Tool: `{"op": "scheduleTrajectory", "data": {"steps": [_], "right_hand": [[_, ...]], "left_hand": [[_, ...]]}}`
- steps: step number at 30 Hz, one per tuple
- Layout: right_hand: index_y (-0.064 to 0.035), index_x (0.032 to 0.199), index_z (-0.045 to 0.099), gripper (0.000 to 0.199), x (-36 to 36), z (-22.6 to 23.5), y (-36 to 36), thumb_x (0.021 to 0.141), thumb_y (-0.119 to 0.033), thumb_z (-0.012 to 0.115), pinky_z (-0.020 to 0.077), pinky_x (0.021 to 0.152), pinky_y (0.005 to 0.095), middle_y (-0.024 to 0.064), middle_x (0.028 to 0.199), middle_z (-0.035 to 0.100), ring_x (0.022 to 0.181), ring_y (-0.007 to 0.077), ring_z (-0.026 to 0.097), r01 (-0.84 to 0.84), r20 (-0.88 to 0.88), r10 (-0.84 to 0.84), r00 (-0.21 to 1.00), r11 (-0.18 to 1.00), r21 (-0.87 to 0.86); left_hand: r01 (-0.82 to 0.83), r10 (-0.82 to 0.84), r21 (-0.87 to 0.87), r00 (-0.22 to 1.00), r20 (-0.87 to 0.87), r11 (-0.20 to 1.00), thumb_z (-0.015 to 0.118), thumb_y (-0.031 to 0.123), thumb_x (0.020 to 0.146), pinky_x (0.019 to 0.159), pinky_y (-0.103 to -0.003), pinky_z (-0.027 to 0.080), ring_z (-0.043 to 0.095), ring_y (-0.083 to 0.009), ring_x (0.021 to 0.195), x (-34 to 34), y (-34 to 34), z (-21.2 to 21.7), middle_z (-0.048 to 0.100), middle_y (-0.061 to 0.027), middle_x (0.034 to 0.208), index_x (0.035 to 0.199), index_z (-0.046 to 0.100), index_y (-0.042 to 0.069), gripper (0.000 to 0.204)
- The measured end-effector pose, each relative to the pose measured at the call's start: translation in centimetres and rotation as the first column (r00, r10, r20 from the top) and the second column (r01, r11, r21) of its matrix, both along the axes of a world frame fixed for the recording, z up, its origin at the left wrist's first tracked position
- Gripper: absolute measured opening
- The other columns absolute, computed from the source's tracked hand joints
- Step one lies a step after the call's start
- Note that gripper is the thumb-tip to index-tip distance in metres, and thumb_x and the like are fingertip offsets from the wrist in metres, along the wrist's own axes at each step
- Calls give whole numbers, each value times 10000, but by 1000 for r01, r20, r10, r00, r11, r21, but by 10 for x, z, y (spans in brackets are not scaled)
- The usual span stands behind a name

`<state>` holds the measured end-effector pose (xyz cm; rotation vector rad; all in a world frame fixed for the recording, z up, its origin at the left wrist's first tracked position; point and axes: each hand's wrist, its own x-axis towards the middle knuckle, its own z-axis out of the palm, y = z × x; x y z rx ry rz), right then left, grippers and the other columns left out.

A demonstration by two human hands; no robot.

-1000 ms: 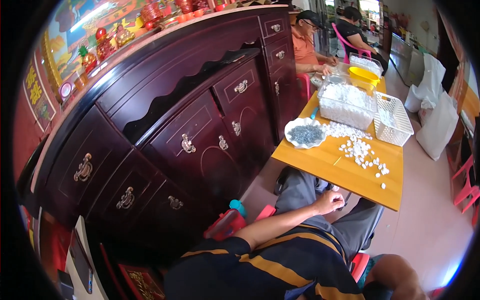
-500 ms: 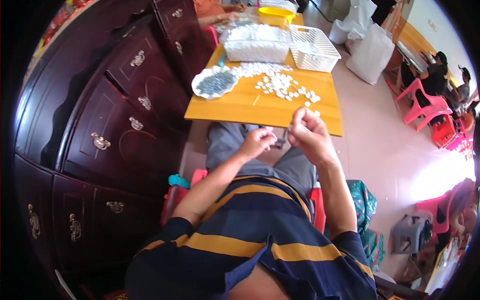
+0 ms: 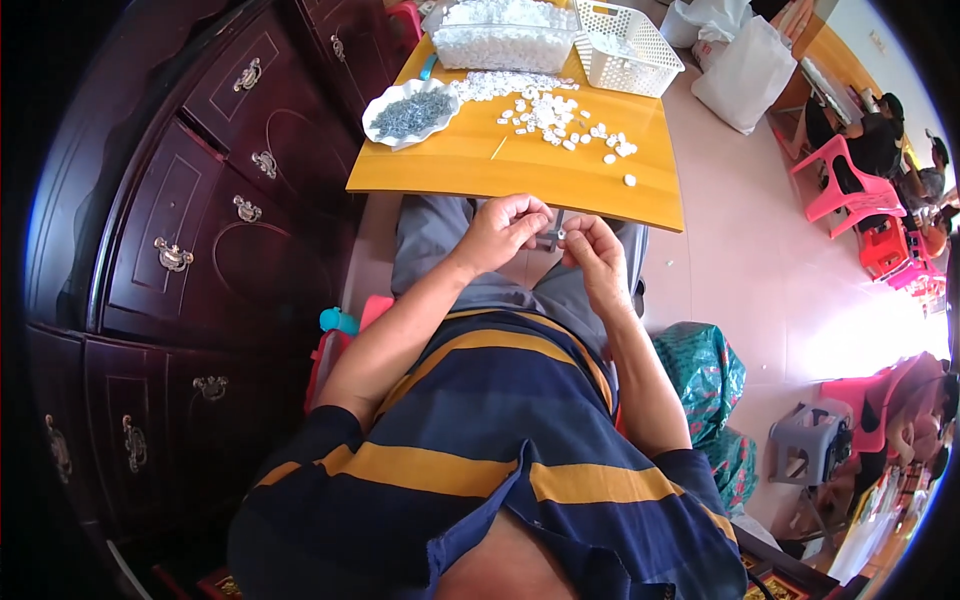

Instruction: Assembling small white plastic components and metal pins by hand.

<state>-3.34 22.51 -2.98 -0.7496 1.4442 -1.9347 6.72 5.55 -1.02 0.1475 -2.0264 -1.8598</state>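
Over my lap, in front of the table's near edge, my two hands are held close together. My left hand [image 3: 507, 232] has its fingers pinched; what they hold, if anything, is too small to make out. In the fingertips of my right hand [image 3: 597, 258] is a small white piece [image 3: 562, 235]. On the table, loose white plastic pieces [image 3: 548, 112] are scattered, and a single white piece [image 3: 629, 181] lies nearer to me. To their left, a scalloped white dish [image 3: 377, 103] holds many thin grey metal bits [image 3: 412, 115].
A clear tub [image 3: 500, 50] full of white pieces and a white perforated basket [image 3: 625, 75] stand at the table's far side. A thin yellow stick [image 3: 498, 148] lies on the tabletop [image 3: 450, 170]. Dark drawers [image 3: 215, 215] line the left; green bags [image 3: 705, 375] stand right of me.
My hands have come closer together, the left moving up and the right slightly down. The view has tilted downward, so the table sits higher in it.
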Motion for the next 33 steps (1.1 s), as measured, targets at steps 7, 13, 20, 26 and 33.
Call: {"op": "scheduleTrajectory", "data": {"steps": [7,13,20,26,33], "right_hand": [[-34,1091,589,83,3,0,-2,1026,-83,572,475,673,220,-7,871,585,730,70,552,-45,-66,44,997,999,-18],[-33,1077,562,106,3,2,-4,992,-40,624,489,641,213,2,875,607,728,66,563,-15,-30,14,999,999,-44],[-56,1055,551,111,1,1,-2,985,-29,633,468,659,198,-9,890,611,752,52,553,-42,-73,39,997,999,-34],[-37,1018,546,124,-2,-2,-2,969,-29,660,487,630,209,0,866,624,726,57,571,-29,-98,27,995,999,-26],[-41,983,557,123,-4,-6,-2,954,-19,674,467,607,196,-14,820,607,690,43,554,-12,-152,12,988,1000,2]], "left_hand": [[-8,10,-55,999,39,998,618,108,1004,608,-223,503,595,-61,659,2,3,2,665,-4,825,1007,689,6,124],[7,-2,-87,998,59,996,631,139,1011,614,-220,497,594,-56,672,2,3,1,673,-3,844,1012,693,8,145],[20,-11,-124,998,69,992,645,146,1005,623,-222,507,602,-62,680,2,0,-3,683,-12,854,1018,695,7,148],[28,-11,-168,995,101,985,642,135,1004,624,-225,510,601,-62,686,3,-1,-2,683,-12,855,1009,691,9,135],[47,-22,-218,993,114,975,649,121,994,617,-231,508,596,-66,672,3,-1,1,681,-6,822,978,693,12,118]]}}
